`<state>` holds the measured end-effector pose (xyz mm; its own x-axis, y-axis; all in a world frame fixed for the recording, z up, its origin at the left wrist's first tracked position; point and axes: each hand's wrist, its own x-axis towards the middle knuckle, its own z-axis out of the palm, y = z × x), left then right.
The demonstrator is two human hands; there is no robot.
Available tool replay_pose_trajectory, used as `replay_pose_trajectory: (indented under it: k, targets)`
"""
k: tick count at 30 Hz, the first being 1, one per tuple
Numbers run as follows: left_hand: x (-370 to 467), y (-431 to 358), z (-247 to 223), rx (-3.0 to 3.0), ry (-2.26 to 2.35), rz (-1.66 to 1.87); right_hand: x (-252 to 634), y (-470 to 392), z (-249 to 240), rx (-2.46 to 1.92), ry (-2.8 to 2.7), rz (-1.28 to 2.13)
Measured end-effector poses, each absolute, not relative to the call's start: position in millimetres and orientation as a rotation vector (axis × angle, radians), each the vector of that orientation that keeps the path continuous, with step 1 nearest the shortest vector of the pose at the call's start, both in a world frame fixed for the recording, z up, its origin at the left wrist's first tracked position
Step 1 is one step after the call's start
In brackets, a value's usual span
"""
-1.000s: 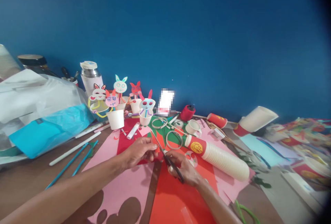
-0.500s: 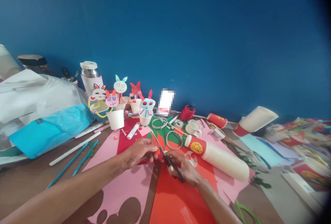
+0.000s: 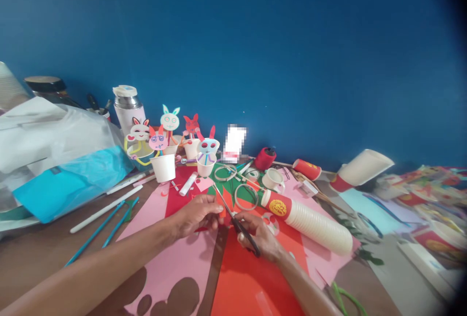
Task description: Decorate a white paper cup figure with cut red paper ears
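My left hand (image 3: 200, 214) is closed in a pinch on a small piece of orange-red paper (image 3: 222, 213), most of it hidden by the fingers. My right hand (image 3: 260, 236) grips a pair of scissors (image 3: 245, 236) by its black handles, the blades pointing up and left beside that paper. Under both hands lie sheets of orange paper (image 3: 255, 282) and pink paper (image 3: 171, 260), the pink one with rounded cut-outs. A glue stick (image 3: 188, 184) and a pink paper scrap (image 3: 204, 183) rest just beyond my left hand.
Paper cups with animal-faced paper figures, one a white cup (image 3: 163, 168), stand at the back left. A long stack of paper cups (image 3: 317, 228) lies to the right, near a tape ring (image 3: 246, 197). Blue strips (image 3: 95, 232) and a plastic bag (image 3: 73, 160) occupy the left. A blue wall (image 3: 292, 63) rises behind.
Almost nothing differs. Both hands keep nearly the same place, with the scissors and the paper piece held as before; only a tiny shift of the fingers shows.
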<state>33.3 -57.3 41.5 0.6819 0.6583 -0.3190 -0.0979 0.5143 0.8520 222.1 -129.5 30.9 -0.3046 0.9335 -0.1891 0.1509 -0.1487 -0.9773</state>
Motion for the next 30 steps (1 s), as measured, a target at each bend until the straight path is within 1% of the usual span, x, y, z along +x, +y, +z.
replay_pose_trajectory:
  k: [11, 30]
  targets:
    - [33, -56, 39, 0.908, 0.693, 0.479, 223, -129, 38, -1.367, -1.452, 1.498]
    - [28, -48, 40, 1.033, 0.760, 0.399, 234, -125, 25, -1.397, -1.473, 1.515]
